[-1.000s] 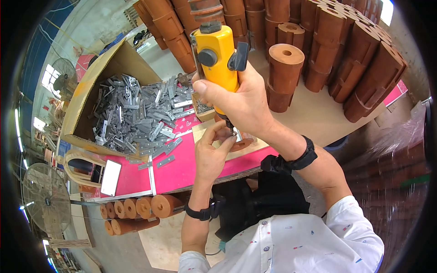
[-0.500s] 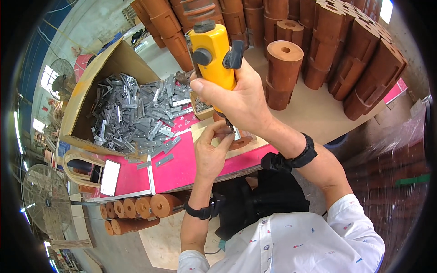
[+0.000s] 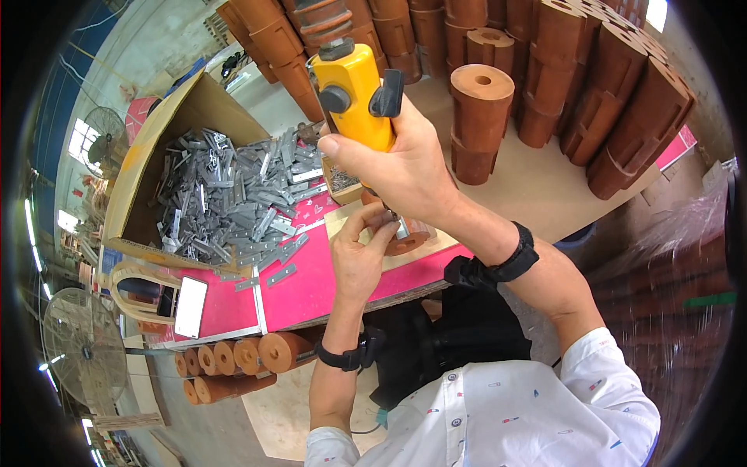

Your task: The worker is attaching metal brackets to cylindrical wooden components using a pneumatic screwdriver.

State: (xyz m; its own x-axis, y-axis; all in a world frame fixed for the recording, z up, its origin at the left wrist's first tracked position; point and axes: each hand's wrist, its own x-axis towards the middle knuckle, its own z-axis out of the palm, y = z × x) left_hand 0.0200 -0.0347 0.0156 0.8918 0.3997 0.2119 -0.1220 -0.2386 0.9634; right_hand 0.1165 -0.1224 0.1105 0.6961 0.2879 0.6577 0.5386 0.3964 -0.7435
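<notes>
My right hand is wrapped round a yellow power screwdriver, held upright with its bit pointing down. The thumb lies across the yellow body. Just below, my left hand pinches thumb and forefinger together at the tip of the bit; whatever is between them is too small and covered to make out. Under the fingertips a reddish-brown wooden cylinder lies on a pale board. Part of a bright metal strip shows against it, and the hands hide much of the piece.
A cardboard box on its side spills many grey metal strips onto the pink tabletop. Behind them is a small box of screws. A white phone lies near the edge. Brown cylinders stand at the back; others lie below the table.
The view has shifted slightly. Both hands keep their grips, with the screwdriver still upright over the cylinder; a little more of the metal strip shows beside my left fingertips.
</notes>
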